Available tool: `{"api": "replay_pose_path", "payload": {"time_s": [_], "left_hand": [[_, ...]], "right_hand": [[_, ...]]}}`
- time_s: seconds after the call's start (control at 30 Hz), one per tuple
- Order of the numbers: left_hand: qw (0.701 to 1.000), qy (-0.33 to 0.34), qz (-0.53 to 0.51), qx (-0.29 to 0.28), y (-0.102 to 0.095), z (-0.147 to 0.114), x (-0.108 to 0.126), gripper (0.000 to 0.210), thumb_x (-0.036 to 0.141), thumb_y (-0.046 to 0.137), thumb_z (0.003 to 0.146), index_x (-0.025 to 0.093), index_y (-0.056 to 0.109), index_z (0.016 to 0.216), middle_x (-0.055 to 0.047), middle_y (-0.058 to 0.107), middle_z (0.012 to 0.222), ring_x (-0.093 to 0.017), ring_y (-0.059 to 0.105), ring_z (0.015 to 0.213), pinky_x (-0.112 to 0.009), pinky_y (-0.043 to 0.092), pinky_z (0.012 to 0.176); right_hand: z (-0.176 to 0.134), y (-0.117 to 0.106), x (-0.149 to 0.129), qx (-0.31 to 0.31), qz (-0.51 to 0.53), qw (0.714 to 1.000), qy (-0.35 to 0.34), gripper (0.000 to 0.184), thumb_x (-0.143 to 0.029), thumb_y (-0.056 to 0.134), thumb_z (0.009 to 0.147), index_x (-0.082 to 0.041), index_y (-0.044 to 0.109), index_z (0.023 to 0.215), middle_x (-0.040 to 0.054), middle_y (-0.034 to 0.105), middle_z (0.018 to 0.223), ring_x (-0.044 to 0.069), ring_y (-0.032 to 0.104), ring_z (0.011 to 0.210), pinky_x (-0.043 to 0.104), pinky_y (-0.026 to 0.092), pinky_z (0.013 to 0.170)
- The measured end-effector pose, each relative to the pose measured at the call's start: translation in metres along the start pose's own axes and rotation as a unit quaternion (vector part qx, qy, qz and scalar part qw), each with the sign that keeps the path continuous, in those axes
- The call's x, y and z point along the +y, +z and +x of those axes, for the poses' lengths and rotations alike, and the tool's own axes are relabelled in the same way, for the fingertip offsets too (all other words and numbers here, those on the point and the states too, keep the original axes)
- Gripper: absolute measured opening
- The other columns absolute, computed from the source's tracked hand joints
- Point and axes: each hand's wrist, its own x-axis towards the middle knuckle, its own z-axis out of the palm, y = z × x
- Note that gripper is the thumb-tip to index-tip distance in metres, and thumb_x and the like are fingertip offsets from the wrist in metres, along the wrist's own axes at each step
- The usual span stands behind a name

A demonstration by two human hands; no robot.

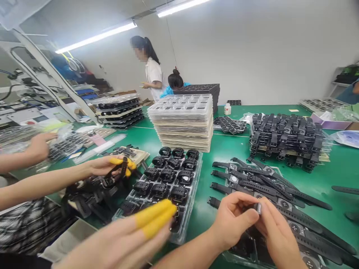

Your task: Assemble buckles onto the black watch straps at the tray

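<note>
Above the strapped watches (280, 194) on the green table (221, 149), the left hand (234, 218) and right hand (276, 235) pinched one small watch piece (259, 208) between closed fingertips, seemingly steadying it for close work.

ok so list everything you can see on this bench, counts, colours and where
table: one, green, under everything
watch tray: one, clear, about a dozen black watches, centre
loose watches: many, black, straps spread out, right of centre
tray stack: one tall stack, clear and beige, behind centre
strap heap: one, black, far right
dark trays: one stack, black, at the back
bottle: one, white, at the back
people: two, at the far end
co-workers' hands: three, from the left, two with yellow fingertip covers
left hand: pinching a black watch strap, bottom right
right hand: on the same strap, grey cover on one fingertip
</note>
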Motion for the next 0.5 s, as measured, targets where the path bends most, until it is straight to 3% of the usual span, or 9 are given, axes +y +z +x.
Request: {"api": "replay_pose_path", "payload": {"time_s": [0.1, 0.2, 0.4, 0.5], "left_hand": [[1.0, 0.0, 0.017, 0.011, 0.001, 0.0, 0.003, 0.048, 0.054, 0.088, 0.067, 0.015, 0.074, 0.09, -0.003, 0.062, 0.077, -0.015, 0.053, 0.074, -0.028, 0.043, 0.077], [1.0, -0.005, 0.0, 0.016, 0.0, 0.001, 0.0, 0.049, 0.054, 0.088, 0.067, 0.016, 0.073, 0.093, -0.001, 0.059, 0.076, -0.012, 0.048, 0.068, -0.027, 0.041, 0.073], [0.999, -0.028, -0.005, 0.018, -0.002, 0.002, -0.007, 0.056, 0.058, 0.089, 0.064, 0.015, 0.073, 0.095, -0.001, 0.058, 0.075, -0.011, 0.045, 0.064, -0.025, 0.038, 0.065], [0.999, -0.019, -0.008, 0.026, -0.004, 0.002, -0.005, 0.055, 0.058, 0.089, 0.063, 0.015, 0.075, 0.094, 0.0, 0.058, 0.073, -0.01, 0.044, 0.061, -0.025, 0.037, 0.065]], "right_hand": [[0.004, -0.005, 0.0, -0.043, 0.026, 0.998, 0.023, 0.041, -0.061, 0.061, 0.092, -0.025, 0.064, 0.073, 0.0011, 0.052, 0.058, 0.019, 0.052, 0.048, 0.027, 0.047, 0.037], [0.007, -0.006, 0.002, -0.042, 0.061, 0.995, 0.066, 0.038, -0.057, 0.062, 0.092, -0.025, 0.063, 0.074, -0.0024, 0.042, 0.055, 0.016, 0.041, 0.042, 0.026, 0.041, 0.034], [0.002, 0.004, -0.007, -0.051, 0.065, 0.993, 0.08, 0.042, -0.06, 0.064, 0.091, -0.023, 0.057, 0.07, -0.0035, 0.038, 0.059, 0.014, 0.037, 0.046, 0.025, 0.037, 0.037], [-0.006, 0.011, -0.016, -0.046, 0.062, 0.994, 0.082, 0.04, -0.06, 0.057, 0.096, -0.023, 0.056, 0.078, -0.0054, 0.037, 0.06, 0.013, 0.034, 0.047, 0.023, 0.035, 0.041]]}}
